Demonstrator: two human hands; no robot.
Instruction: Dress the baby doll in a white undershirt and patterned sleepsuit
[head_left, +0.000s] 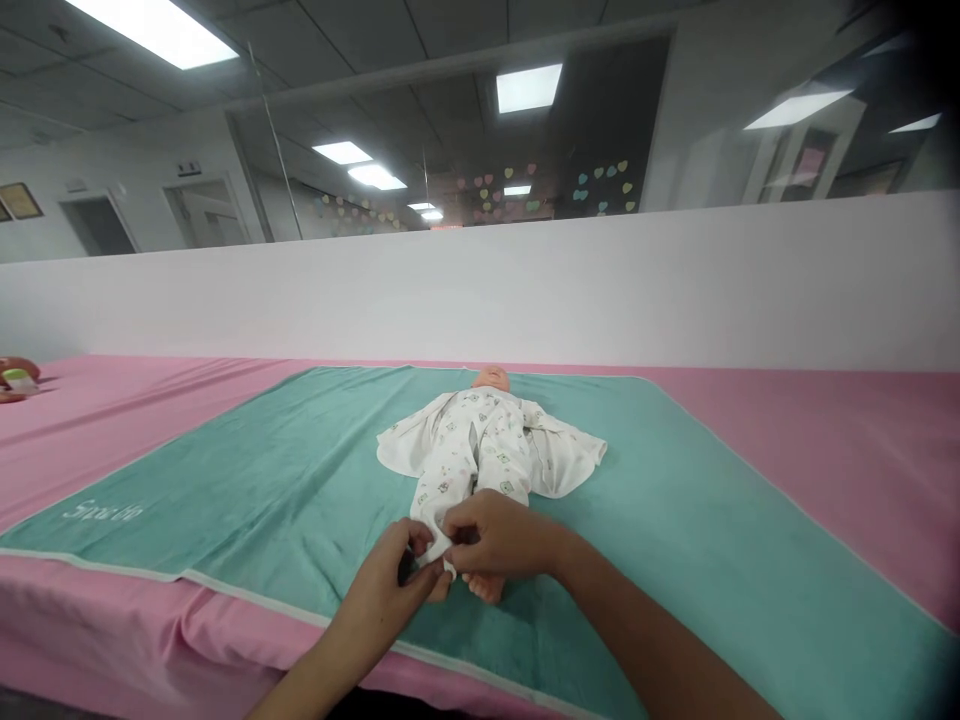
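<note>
A baby doll (493, 377) lies on its back, head away from me and feet toward me, in white printed baby clothes (504, 452). The top is spread open to both sides. My left hand (391, 575) pinches the cuff of the trouser leg on the left. From the other side my right hand (499, 535) is closed on that same leg opening, thumb and fingers together. The doll's bare feet (486, 588) show below the cuffs, the left one partly hidden by my fingers.
Under the doll is a green towel (225, 480) with a white edge, on a pink sheet (825, 440). A low white wall (480, 295) stands behind, with glass above it. At the far left edge lies a partly visible skin-toned object (16, 370) with a green-and-white item.
</note>
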